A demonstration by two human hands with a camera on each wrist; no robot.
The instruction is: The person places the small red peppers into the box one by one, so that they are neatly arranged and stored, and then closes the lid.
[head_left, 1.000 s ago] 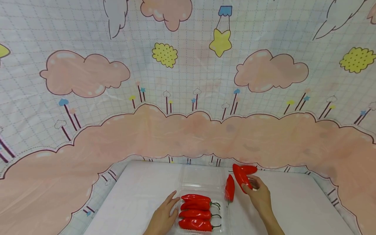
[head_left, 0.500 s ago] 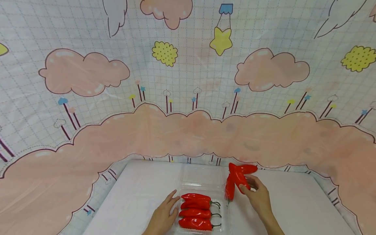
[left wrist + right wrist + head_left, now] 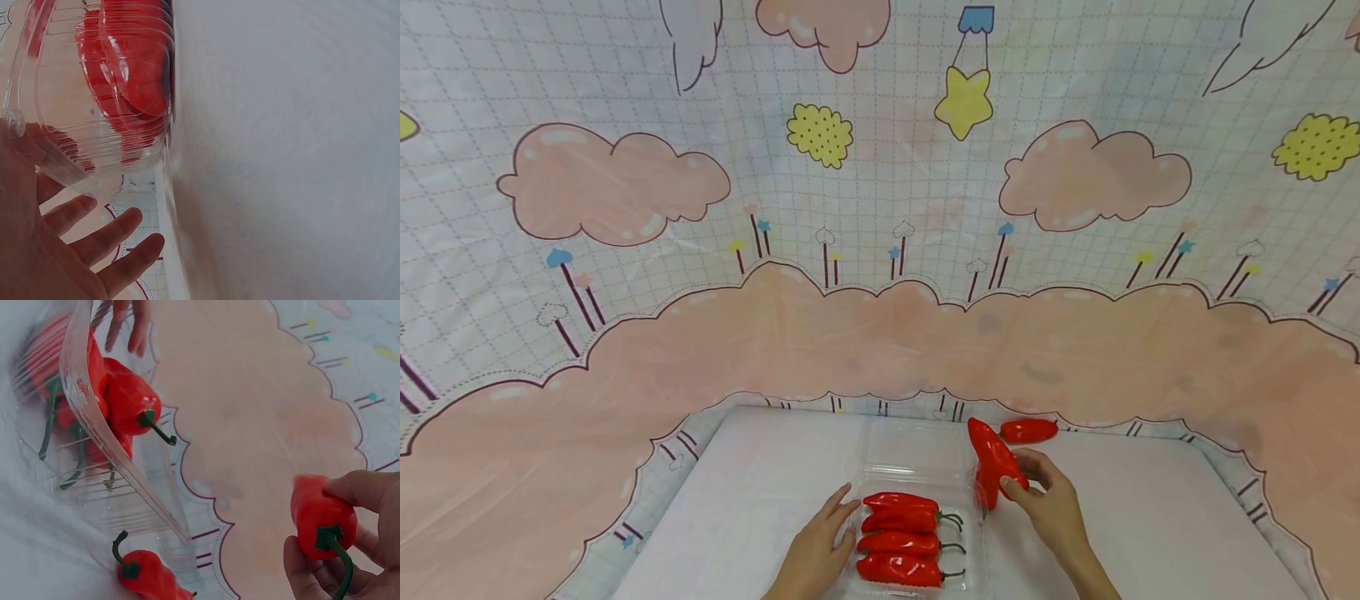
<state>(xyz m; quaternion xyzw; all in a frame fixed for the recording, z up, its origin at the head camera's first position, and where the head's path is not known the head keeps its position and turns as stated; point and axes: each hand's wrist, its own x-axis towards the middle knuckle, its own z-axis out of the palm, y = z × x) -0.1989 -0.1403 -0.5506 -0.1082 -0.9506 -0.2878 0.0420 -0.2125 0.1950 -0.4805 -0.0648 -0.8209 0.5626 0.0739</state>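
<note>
A clear plastic clamshell box [image 3: 977, 567] holds several red peppers [image 3: 898, 544] lying side by side, green stems to the right. My left hand [image 3: 820, 546] is at the box's left side, its fingers spread and touching the rim; the left wrist view shows the thumb side against the clear wall [image 3: 59, 147]. Between thumb and fingers, my right hand [image 3: 1051, 504] grips another red pepper [image 3: 994, 454], raised and tilted right of the box. Its green stem [image 3: 342, 569] points toward the right wrist camera. Partly behind it, one more pepper [image 3: 987, 497] lies beside the box.
The box's lid [image 3: 917, 446] lies folded back on the white table [image 3: 775, 467]. A further red pepper [image 3: 1030, 431] rests at the table's back edge. Behind stands a patterned cloth backdrop [image 3: 880, 342] with clouds.
My right hand has moved left with its pepper, which now overlaps the pepper beside the box instead of the one at the back edge. My left hand has stayed in place.
</note>
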